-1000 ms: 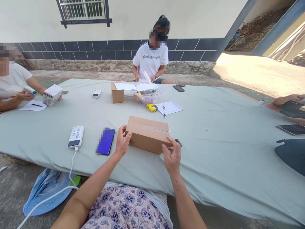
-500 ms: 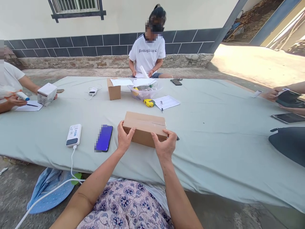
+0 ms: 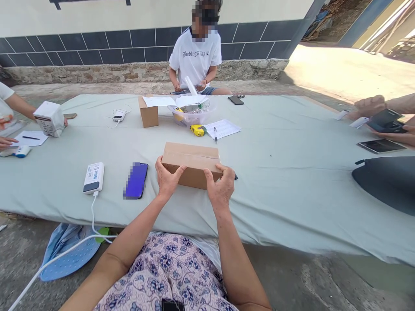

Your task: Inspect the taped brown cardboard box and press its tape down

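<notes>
A closed brown cardboard box (image 3: pixel 192 157) is in front of me on the cloth-covered table (image 3: pixel 279 190). My left hand (image 3: pixel 169 178) grips its left end, the thumb along the front face. At the right end my right hand (image 3: pixel 220 182) holds it the same way, thumb on the front and fingers around the corner. The tip of a dark object (image 3: pixel 236 176) peeks out beside my right fingers, its rest hidden. Left of my left hand lies a phone (image 3: pixel 137 181) with a blue screen, and beyond it a white power bank (image 3: pixel 94 178) with a cable plugged in.
Behind the box are a yellow tape measure (image 3: pixel 197 130), a paper (image 3: pixel 223 129) with a pen, a plastic basket (image 3: pixel 194 117) and a small carton (image 3: pixel 149 117). A person (image 3: pixel 196 56) sits opposite; others' hands work at both sides. A dark bag (image 3: pixel 385 183) lies right.
My hands keep hold of the box with little change. The view has tilted slightly downward. At left, the co-worker's blue-tipped white tool has come down to the table.
</notes>
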### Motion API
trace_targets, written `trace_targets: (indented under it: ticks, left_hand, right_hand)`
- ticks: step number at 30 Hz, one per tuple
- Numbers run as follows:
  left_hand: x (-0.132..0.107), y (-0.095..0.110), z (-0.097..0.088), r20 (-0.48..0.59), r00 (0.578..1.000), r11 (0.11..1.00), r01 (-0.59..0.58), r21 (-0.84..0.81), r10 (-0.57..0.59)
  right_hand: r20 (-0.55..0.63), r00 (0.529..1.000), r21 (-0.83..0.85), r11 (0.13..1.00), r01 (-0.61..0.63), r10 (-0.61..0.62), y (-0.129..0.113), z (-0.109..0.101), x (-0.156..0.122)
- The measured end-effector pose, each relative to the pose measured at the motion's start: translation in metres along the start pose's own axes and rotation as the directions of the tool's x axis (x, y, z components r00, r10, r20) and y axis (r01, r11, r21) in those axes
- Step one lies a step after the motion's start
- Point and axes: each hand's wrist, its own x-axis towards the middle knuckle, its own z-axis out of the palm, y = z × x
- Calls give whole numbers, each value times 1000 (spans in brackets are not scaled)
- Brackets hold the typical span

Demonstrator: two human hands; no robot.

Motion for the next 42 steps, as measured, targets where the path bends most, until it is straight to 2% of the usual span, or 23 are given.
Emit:
trace_targets:
  ticks: [4, 9, 12, 15, 17, 22, 28, 32, 38, 42]
  left_hand:
    - [-2, -4, -4, 20, 999, 998, -26, -52, 27]
    - [-7, -8, -13, 46, 999, 993, -10, -118, 15]
    - [-9, -9, -17, 47, 998, 992, -25, -123, 31]
    - [-9, -7, -18, 37, 999, 993, -21, -113, 25]
    - [-10, -5, -19, 43, 999, 994, -5, -112, 10]
    - [-12, -2, -21, 68, 998, 993, 1, -118, 7]
    - [-15, -5, -24, 65, 998, 991, -18, -130, 27]
    - [-22, -10, -27, 73, 995, 986, -49, -159, 61]
    - [-29, -21, -34, 61, 994, 978, -78, -194, 92]
    - [-28, -19, -41, 117, 991, 978, -47, -204, 72]
  right_hand:
    - [35, 999, 117, 993, 6, -10, 5, -8, 0]
    - [51, 999, 179, 983, -23, 14, 2, -9, 0]
    - [89, 992, 221, 970, -102, 84, 1, -11, 0]
    - [193, 961, 285, 926, -250, 200, 4, -17, 4]
    - [283, 930, 312, 895, -319, 233, 8, -22, 9]
    - [458, 861, 363, 838, -407, 220, 21, -25, 39]
    - [570, 806, 426, 782, -455, 158, 18, -9, 73]
    - [585, 784, 438, 732, -522, 208, 11, -4, 74]
    - [582, 785, 432, 736, -521, 214, 6, -12, 62]
    - [548, 802, 450, 724, -523, 239, 3, -16, 55]
